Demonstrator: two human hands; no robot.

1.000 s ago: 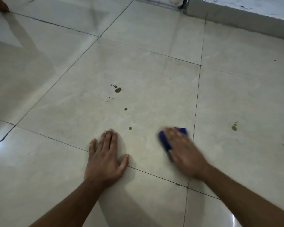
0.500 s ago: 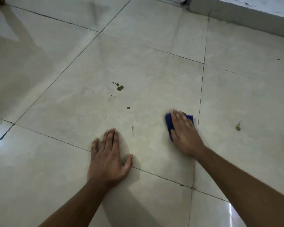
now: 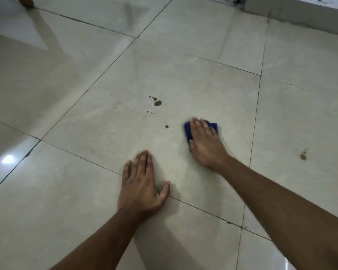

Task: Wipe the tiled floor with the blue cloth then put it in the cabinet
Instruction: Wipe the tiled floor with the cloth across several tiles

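Note:
The blue cloth (image 3: 188, 131) lies flat on the pale tiled floor (image 3: 105, 78), mostly covered by my right hand (image 3: 205, 143), which presses on it with straight fingers. Blue edges show at the left of the hand and past the fingertips. My left hand (image 3: 141, 184) rests flat on the floor nearer to me, fingers straight, thumb spread, holding nothing. Brown spots (image 3: 157, 103) mark the tile just left of and beyond the cloth, with one small drop (image 3: 166, 126) close to it. No cabinet is in view.
Another brown stain (image 3: 302, 156) sits on the tile to the right. A low wall base (image 3: 308, 18) runs along the far right. A brown object (image 3: 25, 1) shows at the far left top edge. A light reflection (image 3: 7, 159) glares at the left.
My right hand has slid the cloth away from me, and the spot nearest my left hand is gone from the tile. The left hand stays planted.

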